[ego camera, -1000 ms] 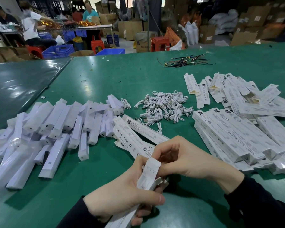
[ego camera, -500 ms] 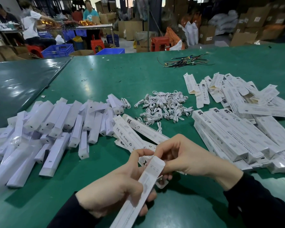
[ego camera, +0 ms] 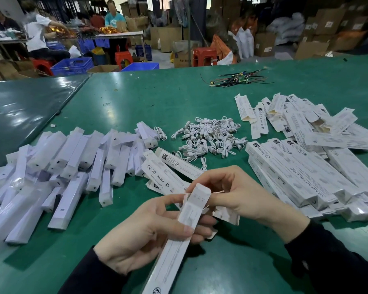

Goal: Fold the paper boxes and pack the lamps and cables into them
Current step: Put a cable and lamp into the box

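My left hand grips a long white paper box that slants from the bottom edge up toward the middle. At the box's upper end my right hand pinches the flaps with thumb and curled fingers. A heap of white lamps in clear wrap lies to the left on the green table. In the middle sits a pile of coiled white cables. Flat and folded boxes are stacked to the right, and a few printed boxes lie just beyond my hands.
A bundle of dark wires lies far back on the table. A darker second table adjoins on the left. Beyond are people at work tables, blue crates, red stools and cardboard cartons.
The box has been raised and turned so its printed side faces up and its upper end shows. My right hand's fingers have moved onto that end's flaps.
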The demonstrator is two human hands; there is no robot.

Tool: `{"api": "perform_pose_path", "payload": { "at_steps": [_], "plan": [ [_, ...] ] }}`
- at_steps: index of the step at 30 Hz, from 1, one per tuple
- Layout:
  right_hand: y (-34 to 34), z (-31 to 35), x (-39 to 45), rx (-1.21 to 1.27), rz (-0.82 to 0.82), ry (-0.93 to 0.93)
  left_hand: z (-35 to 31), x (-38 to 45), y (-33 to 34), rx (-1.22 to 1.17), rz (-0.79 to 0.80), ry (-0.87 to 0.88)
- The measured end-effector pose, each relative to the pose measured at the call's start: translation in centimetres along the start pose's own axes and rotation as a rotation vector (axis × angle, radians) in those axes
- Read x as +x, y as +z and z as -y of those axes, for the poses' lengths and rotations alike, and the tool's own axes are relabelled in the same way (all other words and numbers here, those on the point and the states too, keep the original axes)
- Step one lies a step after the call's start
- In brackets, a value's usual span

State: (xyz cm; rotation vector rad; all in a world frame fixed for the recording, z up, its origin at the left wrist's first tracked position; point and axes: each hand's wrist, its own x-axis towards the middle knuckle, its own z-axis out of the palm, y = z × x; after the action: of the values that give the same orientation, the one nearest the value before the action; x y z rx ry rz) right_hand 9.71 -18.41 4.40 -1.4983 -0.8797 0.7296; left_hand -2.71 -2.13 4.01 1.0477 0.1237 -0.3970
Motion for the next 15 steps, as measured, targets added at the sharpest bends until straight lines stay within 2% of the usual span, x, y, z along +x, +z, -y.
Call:
{"api": "perform_pose_path", "payload": {
  "at_steps": [12, 15],
  "plan": [
    [-0.40, -0.09, -0.10, -0.137, 0.031, -0.049, -0.07, -0.23, 0.07, 0.245, 0.028, -0.053],
    [-0.16, -0.21, -0.08, -0.118, 0.008, -0.047, 0.06, -0.10, -0.03, 0.192, 0.009, -0.014]
  ]
}}
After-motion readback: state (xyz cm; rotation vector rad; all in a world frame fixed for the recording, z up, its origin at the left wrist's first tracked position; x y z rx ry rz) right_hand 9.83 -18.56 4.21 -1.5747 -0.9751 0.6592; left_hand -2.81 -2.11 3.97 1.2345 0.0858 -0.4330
